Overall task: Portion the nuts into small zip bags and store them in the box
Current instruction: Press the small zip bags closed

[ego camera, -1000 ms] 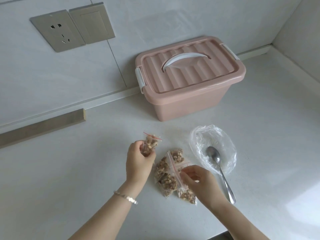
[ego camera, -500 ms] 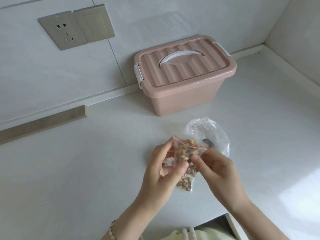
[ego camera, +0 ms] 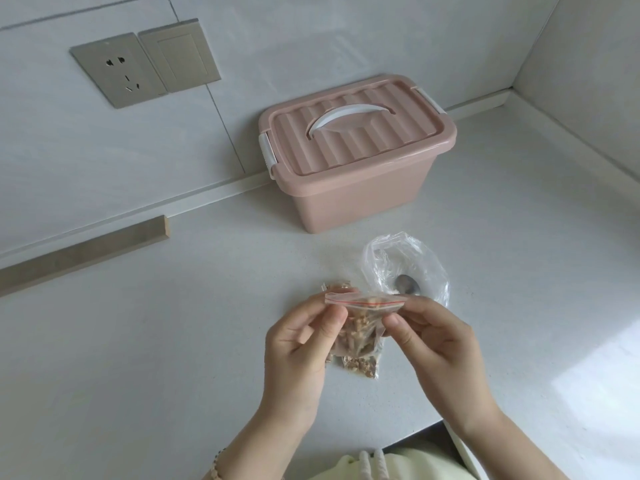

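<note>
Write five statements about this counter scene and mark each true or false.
1. The left hand and right hand pinch one zip bag of nuts at its top. True.
2. The pink box has its lid off. False: the lid sits on it.
3. A spoon bowl shows at the clear plastic bag. True.
4. No other nut bags lie on the counter. False: more filled bags lie beneath the held one.
5. The wall socket is right of the pink box. False: it is left.
</note>
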A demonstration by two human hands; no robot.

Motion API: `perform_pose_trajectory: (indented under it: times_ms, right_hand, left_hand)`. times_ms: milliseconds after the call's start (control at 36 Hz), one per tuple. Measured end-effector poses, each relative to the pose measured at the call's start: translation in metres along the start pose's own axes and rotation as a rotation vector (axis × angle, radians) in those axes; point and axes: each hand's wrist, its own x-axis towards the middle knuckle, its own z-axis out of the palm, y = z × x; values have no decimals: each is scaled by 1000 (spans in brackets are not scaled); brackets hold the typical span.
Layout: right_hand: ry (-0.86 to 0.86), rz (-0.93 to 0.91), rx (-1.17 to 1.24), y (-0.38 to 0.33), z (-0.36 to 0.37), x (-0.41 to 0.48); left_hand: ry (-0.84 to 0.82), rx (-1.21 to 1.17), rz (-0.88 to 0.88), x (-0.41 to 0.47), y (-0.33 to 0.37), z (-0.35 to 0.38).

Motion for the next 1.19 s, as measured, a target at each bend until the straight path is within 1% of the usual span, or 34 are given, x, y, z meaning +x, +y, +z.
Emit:
perform_pose_trajectory:
  times_ms: [83, 167, 278, 361, 444, 528, 611, 667, 750, 806, 944, 1194]
  right_hand:
    - [70, -31, 29, -2, 2, 0]
    - [92, -64, 7, -3, 3, -1]
    - [94, -143, -185, -7, 1, 1]
    - [72, -289, -362, -7, -1, 2]
    - [59, -351, -446, -7, -3, 3]
    - [52, -290, -420, -11, -5, 2]
    - [69, -154, -370, -14, -2, -1]
    - [80, -56, -289, -16, 1, -3]
    - [86, 71, -177, -18, 5, -5]
    - [72, 127, -164, -19, 5, -4]
    - [-28, 191, -166, -17, 4, -1]
    - [-31, 328, -91, -9, 0, 5]
  left_hand:
    - [26, -1, 6, -4, 1, 2]
    - [29, 46, 50, -7, 5, 2]
    - [14, 117, 99, -9, 7, 0]
    - [12, 113, 117, -10, 7, -1]
    - [8, 130, 112, -8, 5, -4]
    - [-32, 107, 75, -7, 4, -7]
    - [-115, 114, 30, -7, 6, -6]
    - [-145, 124, 21, -8, 6, -4]
    - [-79, 138, -13, -7, 2, -2]
    - [-27, 132, -51, -6, 1, -2]
    - [51, 166, -103, -6, 0, -1]
    - [79, 215, -175, -9, -2, -1]
